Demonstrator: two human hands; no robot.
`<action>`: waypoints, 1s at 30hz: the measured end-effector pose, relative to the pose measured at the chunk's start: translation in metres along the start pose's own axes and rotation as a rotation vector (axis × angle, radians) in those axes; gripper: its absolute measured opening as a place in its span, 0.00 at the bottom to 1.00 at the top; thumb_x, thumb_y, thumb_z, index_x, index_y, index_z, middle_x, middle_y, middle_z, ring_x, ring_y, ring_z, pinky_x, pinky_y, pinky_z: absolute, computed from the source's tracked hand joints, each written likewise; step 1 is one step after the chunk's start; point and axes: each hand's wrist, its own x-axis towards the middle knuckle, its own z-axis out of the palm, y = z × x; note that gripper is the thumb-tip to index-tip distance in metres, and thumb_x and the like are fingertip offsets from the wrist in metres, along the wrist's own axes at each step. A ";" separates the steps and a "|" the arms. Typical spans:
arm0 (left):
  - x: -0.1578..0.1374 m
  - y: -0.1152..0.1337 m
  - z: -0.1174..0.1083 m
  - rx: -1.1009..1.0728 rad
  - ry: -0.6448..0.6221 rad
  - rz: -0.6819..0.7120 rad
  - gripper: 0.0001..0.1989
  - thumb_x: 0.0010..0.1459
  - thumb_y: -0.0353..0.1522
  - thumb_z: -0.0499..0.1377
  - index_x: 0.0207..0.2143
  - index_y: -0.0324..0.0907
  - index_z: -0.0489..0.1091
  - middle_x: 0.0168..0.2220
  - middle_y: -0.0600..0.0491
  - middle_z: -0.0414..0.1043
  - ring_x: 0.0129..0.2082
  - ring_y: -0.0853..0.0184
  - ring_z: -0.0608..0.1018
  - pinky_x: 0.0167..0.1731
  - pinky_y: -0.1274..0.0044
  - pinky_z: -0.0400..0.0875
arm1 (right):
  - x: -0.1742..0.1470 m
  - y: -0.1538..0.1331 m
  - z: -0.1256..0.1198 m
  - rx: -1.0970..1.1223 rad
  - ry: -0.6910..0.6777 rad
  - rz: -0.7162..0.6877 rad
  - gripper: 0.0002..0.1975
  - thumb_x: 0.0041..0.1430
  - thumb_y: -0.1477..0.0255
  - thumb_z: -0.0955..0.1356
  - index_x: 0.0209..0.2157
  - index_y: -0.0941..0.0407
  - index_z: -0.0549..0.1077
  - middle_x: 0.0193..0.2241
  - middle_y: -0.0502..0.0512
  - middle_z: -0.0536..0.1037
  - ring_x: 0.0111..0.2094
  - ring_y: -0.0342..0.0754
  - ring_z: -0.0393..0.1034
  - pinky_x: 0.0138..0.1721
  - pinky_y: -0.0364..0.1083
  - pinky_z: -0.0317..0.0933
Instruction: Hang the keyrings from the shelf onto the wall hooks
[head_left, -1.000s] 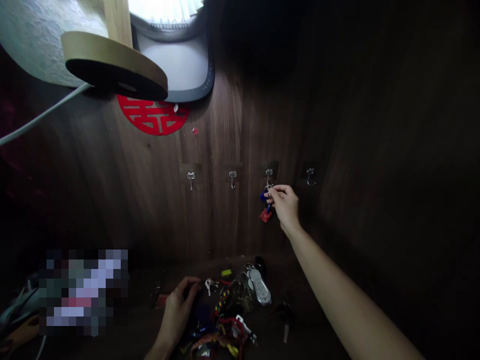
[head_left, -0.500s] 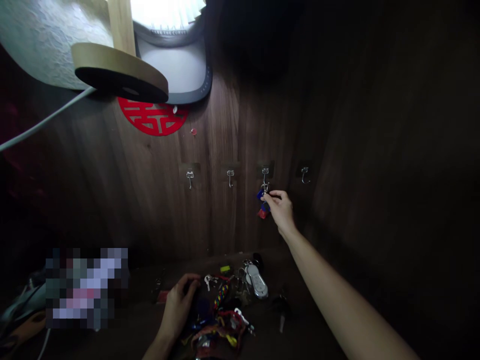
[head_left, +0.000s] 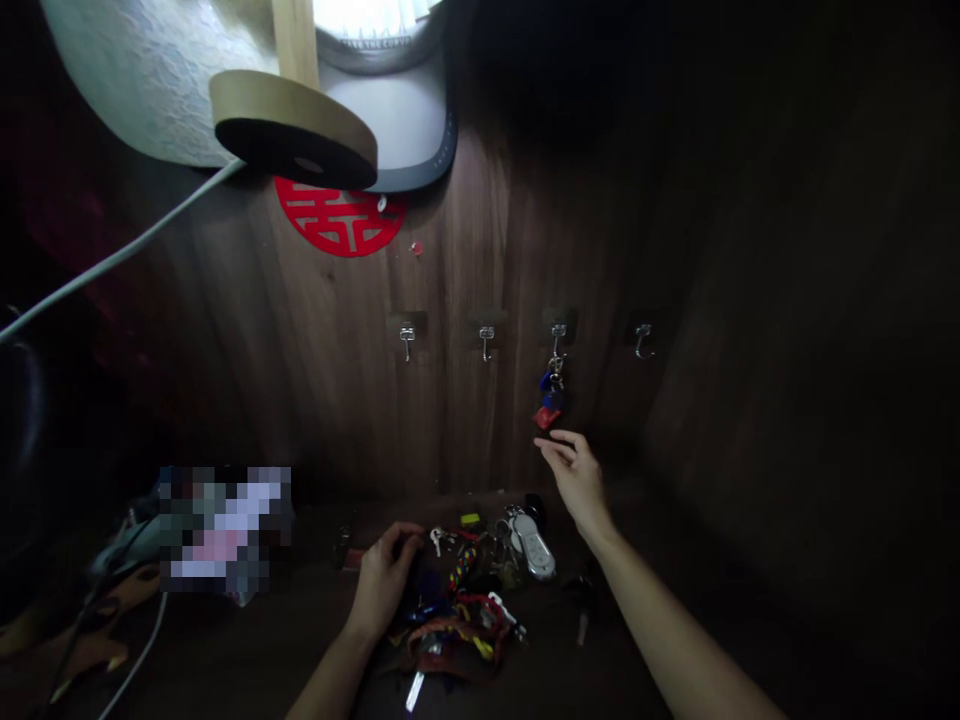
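Note:
A bunch of keys with blue and red tags (head_left: 551,400) hangs from the third wall hook (head_left: 558,338) from the left. Just below it is my right hand (head_left: 579,482), fingers apart and holding nothing. My left hand (head_left: 386,572) rests on the dark surface with its fingers loosely curled, beside a pile of keys and cords (head_left: 457,630). Close to its fingertips lie small silver keys (head_left: 437,541). A silver remote fob (head_left: 534,548) lies at the pile's right back, and a multicoloured braided cord (head_left: 463,568) is in the middle.
Other hooks on the wood panel are the first (head_left: 407,340), the second (head_left: 487,342) and the rightmost (head_left: 643,340). A round lamp base (head_left: 296,130) with a white cable (head_left: 124,255) juts out at upper left, near caps (head_left: 397,110) and a red paper cutout (head_left: 345,222).
My right hand has let go of the tagged keys, which now hang from the hook, and has moved down from them. The view has shifted slightly; my left hand stays by the pile.

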 end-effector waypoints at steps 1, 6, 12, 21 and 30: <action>-0.001 0.000 0.000 0.000 0.002 0.006 0.13 0.55 0.39 0.50 0.32 0.44 0.71 0.30 0.54 0.77 0.34 0.64 0.78 0.36 0.76 0.69 | -0.008 0.005 0.000 -0.025 -0.019 -0.001 0.19 0.45 0.58 0.70 0.36 0.55 0.67 0.33 0.59 0.80 0.37 0.51 0.74 0.39 0.50 0.65; -0.003 0.001 -0.001 0.006 0.012 0.032 0.12 0.56 0.37 0.51 0.33 0.44 0.72 0.31 0.55 0.77 0.34 0.65 0.78 0.36 0.77 0.69 | -0.051 0.034 0.005 -0.162 -0.219 0.007 0.13 0.52 0.62 0.66 0.38 0.55 0.67 0.34 0.59 0.80 0.37 0.52 0.74 0.39 0.51 0.66; -0.006 0.001 -0.001 0.031 0.008 0.059 0.12 0.58 0.36 0.50 0.35 0.44 0.72 0.33 0.55 0.77 0.35 0.65 0.78 0.39 0.77 0.69 | -0.099 0.041 0.018 -0.512 -0.477 -0.342 0.08 0.58 0.73 0.60 0.36 0.52 0.70 0.34 0.54 0.78 0.38 0.51 0.72 0.41 0.52 0.64; -0.001 -0.001 -0.025 0.281 0.150 0.129 0.12 0.61 0.34 0.48 0.40 0.45 0.69 0.38 0.53 0.75 0.40 0.66 0.76 0.41 0.76 0.69 | -0.117 0.031 0.024 -0.685 -0.668 -0.582 0.13 0.57 0.81 0.60 0.36 0.51 0.70 0.35 0.52 0.75 0.38 0.50 0.70 0.41 0.51 0.62; 0.002 -0.026 -0.065 0.756 0.287 -0.154 0.13 0.57 0.33 0.53 0.42 0.38 0.71 0.41 0.41 0.73 0.43 0.51 0.73 0.37 0.66 0.67 | -0.119 0.029 0.023 -0.667 -0.670 -0.556 0.14 0.56 0.82 0.60 0.37 0.51 0.70 0.35 0.52 0.76 0.39 0.50 0.69 0.42 0.52 0.62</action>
